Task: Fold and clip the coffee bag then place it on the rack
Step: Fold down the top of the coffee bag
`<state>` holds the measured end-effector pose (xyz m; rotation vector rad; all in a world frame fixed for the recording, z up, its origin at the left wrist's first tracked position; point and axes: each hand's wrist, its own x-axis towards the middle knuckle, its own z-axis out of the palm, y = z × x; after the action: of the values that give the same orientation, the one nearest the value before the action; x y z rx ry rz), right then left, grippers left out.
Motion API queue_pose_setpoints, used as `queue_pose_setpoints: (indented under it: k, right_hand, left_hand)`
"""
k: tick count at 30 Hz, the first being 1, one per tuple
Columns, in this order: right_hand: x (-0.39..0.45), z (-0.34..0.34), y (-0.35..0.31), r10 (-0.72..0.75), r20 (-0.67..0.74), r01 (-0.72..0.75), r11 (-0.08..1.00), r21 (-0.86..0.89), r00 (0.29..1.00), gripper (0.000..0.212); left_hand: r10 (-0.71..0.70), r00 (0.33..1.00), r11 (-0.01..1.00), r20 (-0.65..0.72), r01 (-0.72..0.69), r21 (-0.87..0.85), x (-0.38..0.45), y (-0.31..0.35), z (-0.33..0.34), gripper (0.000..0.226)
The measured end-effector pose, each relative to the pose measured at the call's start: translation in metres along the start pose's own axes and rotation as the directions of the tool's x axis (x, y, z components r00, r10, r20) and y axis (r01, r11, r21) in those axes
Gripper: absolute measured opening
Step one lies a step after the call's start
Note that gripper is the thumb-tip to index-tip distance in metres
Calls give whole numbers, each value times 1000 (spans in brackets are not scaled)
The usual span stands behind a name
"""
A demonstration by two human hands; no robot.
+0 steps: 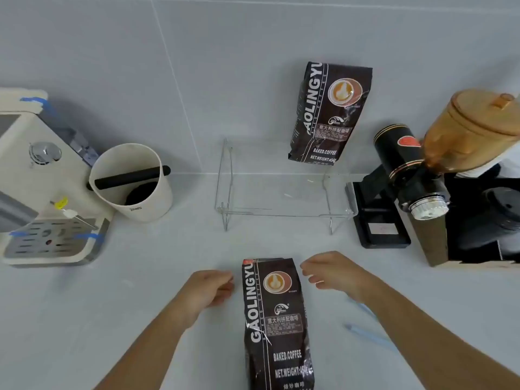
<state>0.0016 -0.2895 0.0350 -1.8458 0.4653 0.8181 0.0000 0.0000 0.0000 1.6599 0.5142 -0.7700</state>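
Observation:
A dark brown coffee bag (277,325) stands upright on the white counter at the front centre, its top edge unfolded. My left hand (209,289) hovers just left of the bag's top, fingers curled and apart, holding nothing. My right hand (333,273) hovers just right of the top, fingers spread, also holding nothing. Neither hand touches the bag. A clear acrylic rack (281,190) stands against the wall behind. A second coffee bag (329,114) stands on the rack's right end. A pale blue clip (365,332) lies on the counter under my right forearm.
A cream espresso machine (36,178) fills the left side, with a white knock box (140,190) beside it. A black coffee grinder (408,181) with an amber hopper (475,130) stands right of the rack, next to a dark box of cups (484,220).

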Motion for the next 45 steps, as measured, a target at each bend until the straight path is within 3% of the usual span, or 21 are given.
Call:
queue_pose_setpoints:
  k: [6, 9, 15, 20, 29, 31, 35, 45]
  right_hand:
    - [11, 27, 11, 13, -33, -7, 989, 150, 999, 22]
    - [14, 35, 13, -10, -53, 21, 977, 212, 999, 16]
    - [15, 46, 18, -26, -147, 62, 966, 250, 989, 20]
    - [5, 49, 15, -87, -203, 138, 958, 251, 975, 23]
    - [-29, 50, 4, -229, -265, 297, 920, 256, 937, 28]
    - [-79, 41, -9, -335, -350, 429, 872, 237, 875, 33]
    - [-86, 38, -13, -377, -348, 463, 861, 210, 859, 34]
    - [-103, 38, -2, -450, -399, 543, 825, 158, 799, 14]
  left_hand:
    - [-28, 999, 992, 31, 31, -119, 3, 6, 24, 44]
    - [-25, 997, 987, 76, 36, -155, 5, 10, 32, 44]
    - [-43, 999, 961, 29, 50, -271, 3, 15, 41, 27]
    - [-30, 999, 952, 26, 37, -303, -6, 17, 41, 32]
    - [89, 993, 918, 79, -50, -394, -28, 21, 30, 24]
    - [232, 969, 896, 81, -181, -404, -71, 43, 37, 25]
    - [310, 948, 872, 73, -253, -419, -76, 51, 36, 28]
    - [392, 920, 827, 22, -342, -446, -90, 52, 44, 20]
